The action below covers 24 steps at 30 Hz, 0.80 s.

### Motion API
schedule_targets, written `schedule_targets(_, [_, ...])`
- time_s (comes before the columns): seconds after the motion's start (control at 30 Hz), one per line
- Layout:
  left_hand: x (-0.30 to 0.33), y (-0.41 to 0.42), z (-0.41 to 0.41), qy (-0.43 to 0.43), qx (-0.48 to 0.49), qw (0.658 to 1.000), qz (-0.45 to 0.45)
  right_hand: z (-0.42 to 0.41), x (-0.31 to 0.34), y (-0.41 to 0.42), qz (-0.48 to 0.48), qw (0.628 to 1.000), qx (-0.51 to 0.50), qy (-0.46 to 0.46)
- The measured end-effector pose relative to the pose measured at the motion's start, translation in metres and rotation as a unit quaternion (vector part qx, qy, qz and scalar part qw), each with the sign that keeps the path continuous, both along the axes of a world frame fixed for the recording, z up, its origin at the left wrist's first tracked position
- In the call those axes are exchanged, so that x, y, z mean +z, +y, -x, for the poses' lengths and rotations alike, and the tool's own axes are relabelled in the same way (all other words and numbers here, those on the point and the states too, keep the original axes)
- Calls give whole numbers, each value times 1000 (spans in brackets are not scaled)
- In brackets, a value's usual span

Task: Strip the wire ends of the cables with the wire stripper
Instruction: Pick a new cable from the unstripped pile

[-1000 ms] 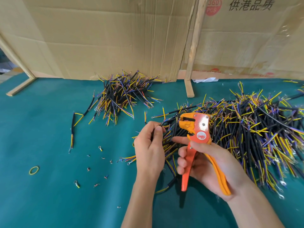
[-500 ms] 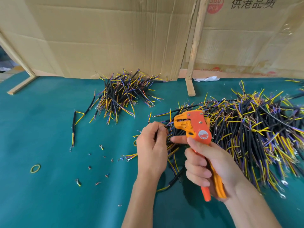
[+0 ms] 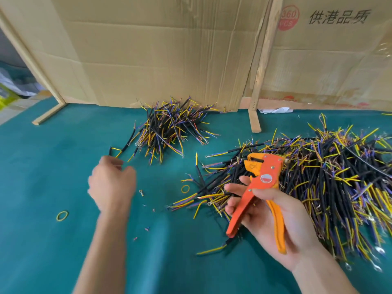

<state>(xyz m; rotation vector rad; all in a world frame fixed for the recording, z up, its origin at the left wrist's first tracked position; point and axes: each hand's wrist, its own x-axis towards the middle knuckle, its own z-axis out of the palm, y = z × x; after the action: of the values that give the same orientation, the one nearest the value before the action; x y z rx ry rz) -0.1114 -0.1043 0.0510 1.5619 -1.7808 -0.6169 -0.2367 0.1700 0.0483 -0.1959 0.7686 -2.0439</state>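
Observation:
My right hand point(image 3: 275, 213) holds the orange wire stripper point(image 3: 262, 181) over the near edge of the big heap of black cables point(image 3: 331, 177) with yellow and purple wire ends. The handles are spread, the jaws point up-left, and nothing sits in the jaws. My left hand point(image 3: 112, 183) is blurred at the left over the green table. Its fingers and thumb curl together in a pinch on a cable that the hand mostly hides. Two loose cables point(image 3: 127, 143) lie just beyond it, beside the smaller cable pile point(image 3: 169, 128).
Cardboard sheets point(image 3: 159, 49) and a wooden post point(image 3: 254, 122) wall off the back of the green table point(image 3: 42, 230). Yellow rubber bands point(image 3: 62, 216) and small cut insulation bits point(image 3: 146, 229) lie between my hands. One cable point(image 3: 212, 249) lies below the stripper.
My left hand left the stripper's jaws and swung left toward the loose cables by the small pile. My right hand relaxed, and the stripper's handles spread apart.

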Motion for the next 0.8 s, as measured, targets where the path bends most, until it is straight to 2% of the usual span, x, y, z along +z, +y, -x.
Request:
schedule_targets(0.1, [-8,-42,-13,-139,-1,990,-33,-6,5,0,-13,999,32,26])
schedule_targets(0.33, [5,-78,-20,-166,8,983,-73,-9,9,0,-43,998,34,42])
schedule_targets(0.43, [17,-77,-30,-98,41,994,-26,-8,11,0,-32,999,30,32])
schedule_targets(0.53, [29,-52,-29,16,12,998,58,-8,12,0,-25,999,24,33])
schedule_targets(0.6, [33,-18,-13,87,-68,990,91,-5,10,0,-22,999,19,23])
schedule_targets(0.7, [25,47,24,149,-231,959,72,-5,8,-1,-33,999,-5,26])
schedule_targets(0.8, [7,105,56,203,-287,936,19,-1,4,0,-47,997,-47,35])
